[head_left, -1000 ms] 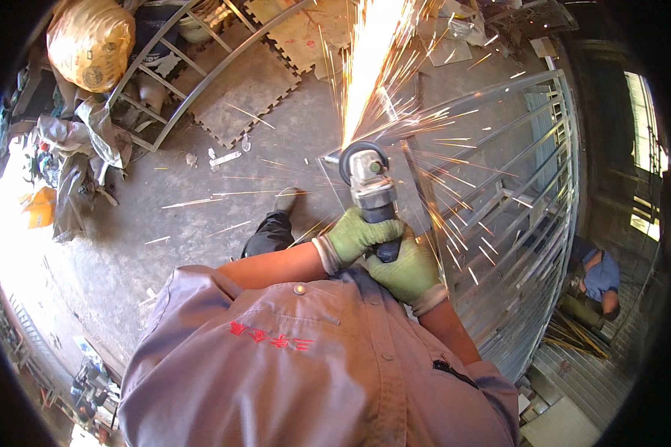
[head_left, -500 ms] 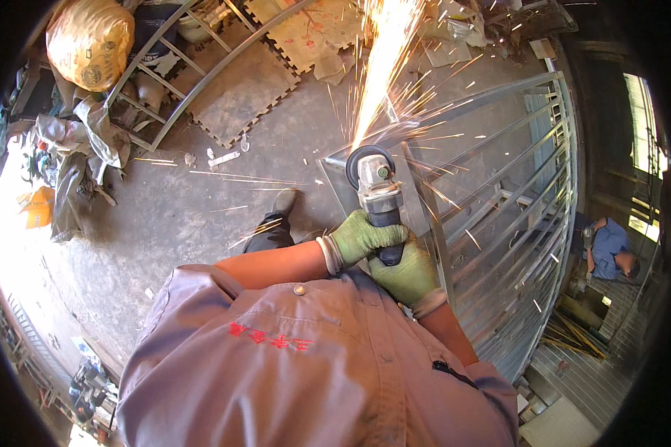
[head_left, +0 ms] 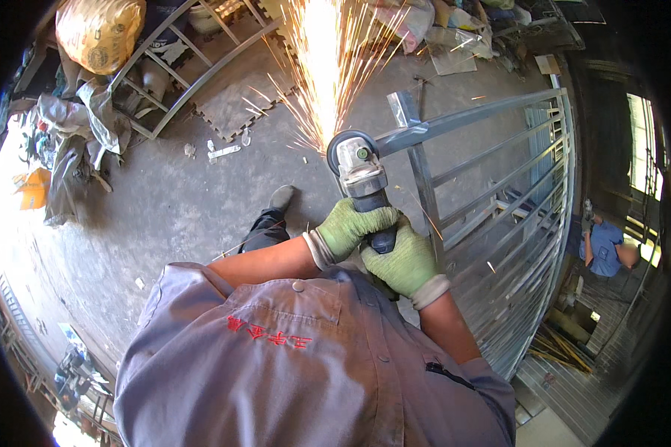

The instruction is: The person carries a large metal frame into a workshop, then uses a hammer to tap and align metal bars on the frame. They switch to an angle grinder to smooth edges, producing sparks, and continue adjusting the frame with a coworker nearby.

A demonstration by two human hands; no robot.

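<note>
My left hand [head_left: 353, 226] in a green glove is closed round the body of an angle grinder [head_left: 365, 179]. My right hand [head_left: 405, 262], gloved the same way, grips the grinder's black rear end just below it. The round disc [head_left: 338, 153] is at the left end of a welded metal frame [head_left: 466, 119] of square tubes. Its exact contact point is hidden behind the grinder head. A wide fan of bright sparks [head_left: 323, 74] shoots away from the disc.
Close-set bars of the frame stretch to my right. At far left stand a curved ladder-like metal piece [head_left: 179, 78], a stuffed sack [head_left: 101, 33] and plastic bags [head_left: 74, 123]. Foam mats [head_left: 231, 104] lie on the floor. Another person in blue [head_left: 608, 249] works at far right.
Both hands have shifted the grinder slightly left and nearer to me. The spark stream has moved left and spread wider, leaving the frame's corner tubes in plainer view.
</note>
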